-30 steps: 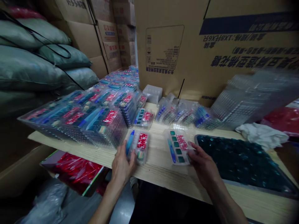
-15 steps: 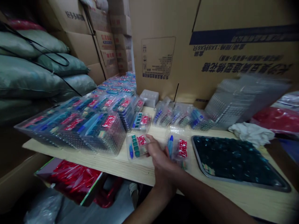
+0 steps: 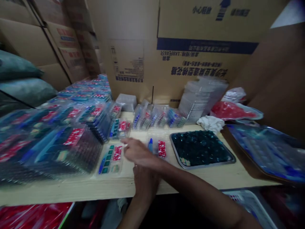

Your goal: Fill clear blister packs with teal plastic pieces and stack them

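My right hand (image 3: 138, 152) reaches leftward across the table, fingers smeared by motion. Just left of it lies a clear plastic tray (image 3: 111, 160) holding a column of teal squares, a blue pen-shaped piece, a red-and-white packet and a pale piece. A gap shows between fingertips and tray. My left hand (image 3: 145, 179) is crossed beneath my right wrist, its fingers mostly hidden. Beyond the crossed hands stands another clear tray (image 3: 168, 149) with a blue piece and a red-and-white packet (image 3: 162, 149), partly covered by my right arm. A third filled tray (image 3: 119, 128) sits behind.
Stacks of filled trays (image 3: 71, 152) crowd the left. A metal tray (image 3: 202, 149) of dark teal pieces lies right, near a white cloth (image 3: 211, 123) and stacked empty clear trays (image 3: 200, 98). An open box (image 3: 269, 149) of blue packets stands far right. A large carton (image 3: 133, 73) rises behind.
My right hand has come off the filled tray, which now lies on the table to its left. The head view has turned right, bringing the box of blue packets into sight.
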`<state>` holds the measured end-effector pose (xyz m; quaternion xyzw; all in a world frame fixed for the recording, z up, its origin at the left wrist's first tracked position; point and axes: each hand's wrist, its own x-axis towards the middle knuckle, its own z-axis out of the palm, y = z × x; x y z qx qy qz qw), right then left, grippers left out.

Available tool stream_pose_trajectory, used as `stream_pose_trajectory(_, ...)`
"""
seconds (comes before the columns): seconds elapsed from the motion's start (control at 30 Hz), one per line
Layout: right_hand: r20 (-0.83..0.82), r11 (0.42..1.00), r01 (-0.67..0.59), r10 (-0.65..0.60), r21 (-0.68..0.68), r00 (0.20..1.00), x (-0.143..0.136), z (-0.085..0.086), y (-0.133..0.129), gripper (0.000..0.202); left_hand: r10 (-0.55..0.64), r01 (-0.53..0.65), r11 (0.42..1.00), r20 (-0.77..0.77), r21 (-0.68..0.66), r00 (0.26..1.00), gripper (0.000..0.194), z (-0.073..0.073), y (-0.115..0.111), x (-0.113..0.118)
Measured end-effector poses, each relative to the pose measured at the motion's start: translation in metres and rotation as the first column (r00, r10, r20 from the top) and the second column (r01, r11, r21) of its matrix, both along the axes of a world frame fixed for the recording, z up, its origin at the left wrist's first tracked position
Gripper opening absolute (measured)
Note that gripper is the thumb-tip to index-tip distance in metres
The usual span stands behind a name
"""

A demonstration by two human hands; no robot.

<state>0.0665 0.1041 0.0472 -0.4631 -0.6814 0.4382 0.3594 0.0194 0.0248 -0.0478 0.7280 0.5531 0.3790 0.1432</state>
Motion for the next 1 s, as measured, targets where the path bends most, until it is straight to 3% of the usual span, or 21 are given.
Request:
stream_pose_trajectory(0.07,0.201,0.986,0.163,-0.169,0.045,0.965,0.039,0.020,0.027,0.044,-0.044,0.052,0.997,-0.126,0.061,0.991,0.050,0.016,-0.001,0.000)
stream_pose_trajectory(0.1,0.359,0.968,0.235,-0.249,0.084,0.900,0.062,0.027,0.039,0.046,-0.097,0.118,0.989,-0.220,0.085,0.971,0.052,0.024,0.000,0.001)
stream_pose_trajectory(0.17,0.692,0.953,0.268,-0.289,0.141,0.662,0.107,0.031,0.057,0.048,-0.221,0.275,0.958,-0.407,0.078,0.886,0.057,0.036,0.002,0.003)
stream_pose_trajectory(0.23,0.795,0.966,0.241,-0.222,0.098,0.565,0.141,0.021,0.067,0.048,-0.273,0.324,0.946,-0.515,0.010,0.813,0.056,0.043,0.006,0.003)
stream_pose_trajectory(0.3,0.830,0.985,0.170,-0.127,0.039,0.543,0.159,0.002,0.072,0.061,-0.232,0.263,0.964,-0.572,-0.031,0.787,0.053,0.045,0.010,-0.003)
stream_pose_trajectory(0.43,0.858,0.997,0.067,-0.005,-0.034,0.513,0.160,-0.033,0.073,0.090,-0.109,0.145,0.989,-0.607,0.010,0.787,0.047,0.043,0.020,-0.023)
stream_pose_trajectory(0.53,0.851,0.998,0.069,-0.041,0.005,0.523,0.150,-0.039,0.072,0.070,-0.074,0.133,0.990,-0.604,0.053,0.793,0.046,0.039,0.030,-0.036)
stream_pose_trajectory(0.67,0.783,0.980,0.168,-0.190,0.110,0.593,0.155,-0.027,0.061,0.037,-0.064,0.124,0.991,-0.600,0.059,0.798,0.046,0.034,0.044,-0.051)
stream_pose_trajectory(0.83,0.608,0.899,0.400,-0.422,0.182,0.672,0.193,-0.012,0.036,0.032,-0.030,0.085,0.994,-0.565,0.071,0.825,0.042,0.039,0.052,-0.062)
stream_pose_trajectory(0.93,0.434,0.877,0.472,-0.460,0.088,0.775,0.208,-0.009,0.013,0.037,-0.038,0.066,0.995,-0.336,0.074,0.941,0.043,0.050,0.052,-0.042)
stream_pose_trajectory(1.0,0.162,0.896,0.432,-0.414,-0.102,0.896,0.206,-0.011,-0.006,0.038,-0.071,0.071,0.997,0.000,-0.012,0.997,0.050,0.056,0.051,-0.011)
